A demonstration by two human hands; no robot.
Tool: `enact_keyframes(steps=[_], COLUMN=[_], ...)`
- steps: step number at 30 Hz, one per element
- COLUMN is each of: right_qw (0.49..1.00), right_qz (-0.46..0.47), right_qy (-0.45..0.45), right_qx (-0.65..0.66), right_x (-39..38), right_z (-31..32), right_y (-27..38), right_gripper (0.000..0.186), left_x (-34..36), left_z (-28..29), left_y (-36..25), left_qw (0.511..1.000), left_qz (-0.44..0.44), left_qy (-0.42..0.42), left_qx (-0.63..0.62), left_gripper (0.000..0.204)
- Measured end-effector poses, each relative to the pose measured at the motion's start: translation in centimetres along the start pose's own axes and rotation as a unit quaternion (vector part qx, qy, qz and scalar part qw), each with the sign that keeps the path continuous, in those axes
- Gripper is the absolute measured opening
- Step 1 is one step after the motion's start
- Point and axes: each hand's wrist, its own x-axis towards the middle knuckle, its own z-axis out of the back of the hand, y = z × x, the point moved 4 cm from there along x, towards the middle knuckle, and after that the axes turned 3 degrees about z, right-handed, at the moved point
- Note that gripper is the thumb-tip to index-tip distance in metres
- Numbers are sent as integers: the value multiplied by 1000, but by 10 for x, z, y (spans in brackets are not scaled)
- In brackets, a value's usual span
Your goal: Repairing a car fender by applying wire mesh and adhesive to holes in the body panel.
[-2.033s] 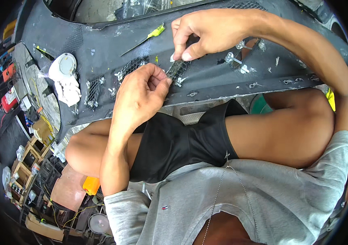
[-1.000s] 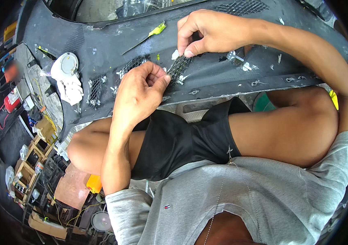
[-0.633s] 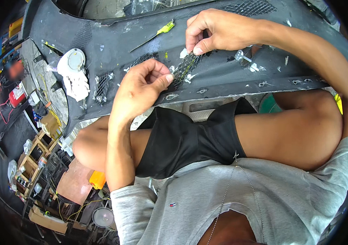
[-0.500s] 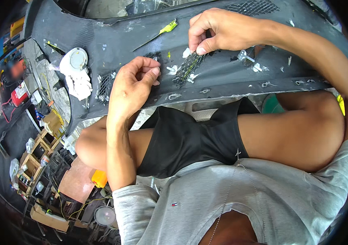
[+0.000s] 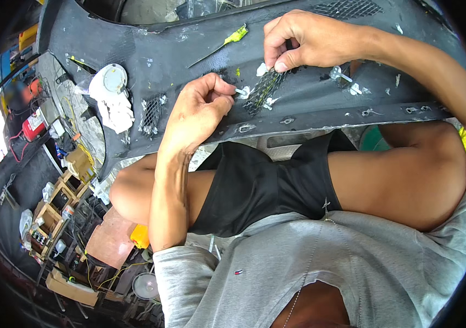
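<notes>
A large black car bumper (image 5: 173, 52) lies across in front of me. My right hand (image 5: 304, 44) pinches the upper end of a black mesh strip (image 5: 263, 95) that rests on it; a white lump (image 5: 262, 69) shows beside those fingertips. My left hand (image 5: 203, 106) is closed, its fingertips at a small white tab (image 5: 243, 92) on the strip's left edge. Another white tab (image 5: 269, 103) sits on the strip's right side. Above my left hand lies a thin blade with a yellow-green handle (image 5: 237, 34).
To the left on the bumper stand a white round-lidded tub (image 5: 115, 79) and crumpled white material (image 5: 117, 115), near another mesh patch (image 5: 151, 115). More white tabs (image 5: 339, 75) dot the right side. Wooden crates (image 5: 52, 218) and a red fire extinguisher (image 5: 34, 124) are farther left.
My left hand has moved right and reached the white tab beside the mesh strip. My right hand keeps its pinch on the strip. The whole view has shifted slightly.
</notes>
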Motion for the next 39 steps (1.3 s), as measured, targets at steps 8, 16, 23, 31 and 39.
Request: enact_keyframes(steps=[8,16,23,31,39], right_qw=[1000,999,997,989,987], right_qz=[12,42,80,143,157], right_qy=[1,9,-2,26,8], right_qx=[5,2,-3,-18,-21], right_x=[-2,-6,-7,-5,-9], right_z=[0,-1,4,5,4], right_y=[-1,-3,1,0,0], right_gripper=[11,13,14,18,17], left_x=[-2,-22,-17,-13,-19], left_z=[-8,-15,-15,-15,-24], left_y=[-14,-10,-13,-9,-18], left_qw=[997,999,999,997,999], left_qz=[4,-28,-32,12,20], left_qy=[69,41,35,67,42], left_qx=[-42,-4,-3,-29,-14], left_gripper=[7,14,20,18,11])
